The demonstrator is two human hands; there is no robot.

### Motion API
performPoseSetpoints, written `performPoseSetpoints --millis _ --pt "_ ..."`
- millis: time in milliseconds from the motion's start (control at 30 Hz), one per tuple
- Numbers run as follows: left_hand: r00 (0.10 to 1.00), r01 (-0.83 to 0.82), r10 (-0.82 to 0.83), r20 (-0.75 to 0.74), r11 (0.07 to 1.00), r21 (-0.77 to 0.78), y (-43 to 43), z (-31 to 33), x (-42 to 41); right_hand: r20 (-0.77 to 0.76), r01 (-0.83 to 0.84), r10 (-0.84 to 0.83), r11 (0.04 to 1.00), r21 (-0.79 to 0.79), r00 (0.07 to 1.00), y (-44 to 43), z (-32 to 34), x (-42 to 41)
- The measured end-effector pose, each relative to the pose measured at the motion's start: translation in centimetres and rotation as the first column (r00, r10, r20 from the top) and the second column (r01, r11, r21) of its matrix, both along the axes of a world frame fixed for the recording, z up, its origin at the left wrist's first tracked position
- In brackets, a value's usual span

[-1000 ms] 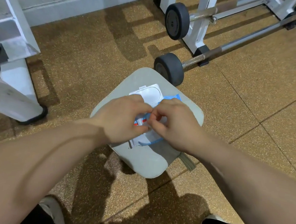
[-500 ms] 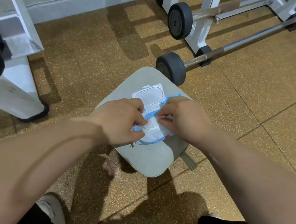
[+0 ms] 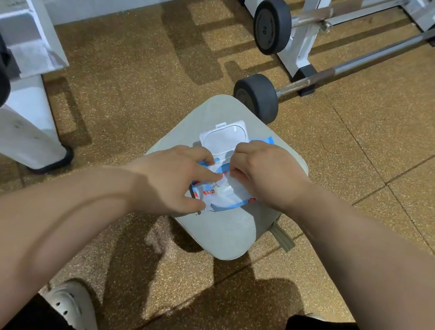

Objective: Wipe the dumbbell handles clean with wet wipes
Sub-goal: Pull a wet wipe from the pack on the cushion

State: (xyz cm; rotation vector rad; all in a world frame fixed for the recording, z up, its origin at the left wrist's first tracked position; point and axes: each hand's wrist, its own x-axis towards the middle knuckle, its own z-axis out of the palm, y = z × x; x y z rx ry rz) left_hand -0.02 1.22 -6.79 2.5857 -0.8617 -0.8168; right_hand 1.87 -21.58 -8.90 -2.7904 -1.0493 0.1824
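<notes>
Left hand: the left hand (image 3: 167, 178) clamps the wet wipes pack (image 3: 225, 201), its fingers laid across the top and its thumb against the near edge.
Right hand: the right hand (image 3: 266, 175) is curled, its fingertips pinching the white wipe (image 3: 223, 185) at the dispensing slot between the two hands.
Pack: it lies flat on a grey seat pad (image 3: 220, 237) under both hands. Its hard lid (image 3: 224, 137) is flipped open just beyond the fingers.
How the wipe handles: probably light, limp, damp and easy to tear. It is best pinched at the raised tuft and drawn straight up.
How the pack handles: a soft, slick film pouch likely to lift with the wipe, so the holding hand should press beside the slot.
Barbell: the barbell (image 3: 359, 60) lies on the floor well beyond the right hand, with one end weight (image 3: 256, 96) just past the pad.
Handle judgement: the steel bar is heavy and stiff, so it should be wiped in place with the wipe wrapped around the bare shaft.
Progress: early, with no wipe free yet.
</notes>
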Motion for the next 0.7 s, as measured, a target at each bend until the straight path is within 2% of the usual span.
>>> performPoseSetpoints --millis 167,300,533,633,700 --pt "1.0 -0.005 0.005 0.006 1.0 0.003 0.1 0.0 0.0 -0.137 0.028 -0.023 0.999 0.036 0.99 -0.4 0.5 0.4" --pt "0.999 -0.027 0.027 0.018 1.0 0.004 -0.2 0.4 0.2 -0.231 0.148 -0.114 0.98 0.133 0.966 -0.9 0.6 0.8" --pt "0.998 -0.05 0.05 0.027 0.999 0.009 0.0 0.5 0.5 -0.46 0.472 -0.306 0.827 0.305 0.834 -1.8 0.6 1.2" --pt "0.999 -0.042 0.041 0.032 0.999 0.021 -0.1 0.4 0.4 -0.483 0.482 -0.288 0.805 0.345 0.827 -1.8 0.5 1.0" --pt "0.999 -0.041 0.04 0.035 0.999 0.027 -0.1 0.3 0.5 -0.414 0.4 -0.249 0.854 0.332 0.876 -1.7 0.4 0.8"
